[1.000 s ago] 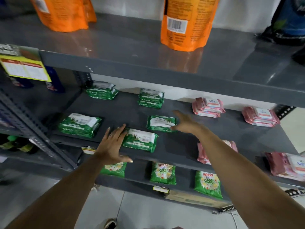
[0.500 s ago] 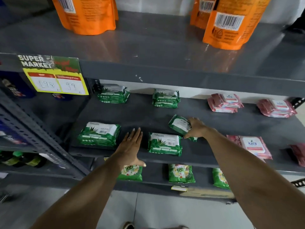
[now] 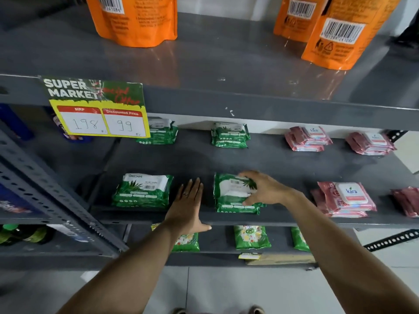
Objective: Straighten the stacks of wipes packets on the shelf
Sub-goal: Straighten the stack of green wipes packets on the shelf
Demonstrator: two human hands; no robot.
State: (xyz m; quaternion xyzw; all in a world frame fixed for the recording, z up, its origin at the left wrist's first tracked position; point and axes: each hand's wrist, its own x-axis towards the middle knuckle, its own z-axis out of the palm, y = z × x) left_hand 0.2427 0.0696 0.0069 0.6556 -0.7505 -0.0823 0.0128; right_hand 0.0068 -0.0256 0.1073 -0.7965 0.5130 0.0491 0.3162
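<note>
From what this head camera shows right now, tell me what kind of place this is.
Most likely a supermarket aisle. A yellow and green "SUPER MARKET" price tag hangs on the grey metal shelf, showing an MRP and a discounted price. Identical green wipes packets sit in spaced stacks, and orange barcoded pouches stand above.

The price card (image 3: 97, 107) hides part of the back-left green stack (image 3: 162, 132). The right hand (image 3: 263, 189) covers part of the top green packet (image 3: 231, 189). The far-right pink stack (image 3: 407, 201) is cut off, its label perhaps blurred.
</note>
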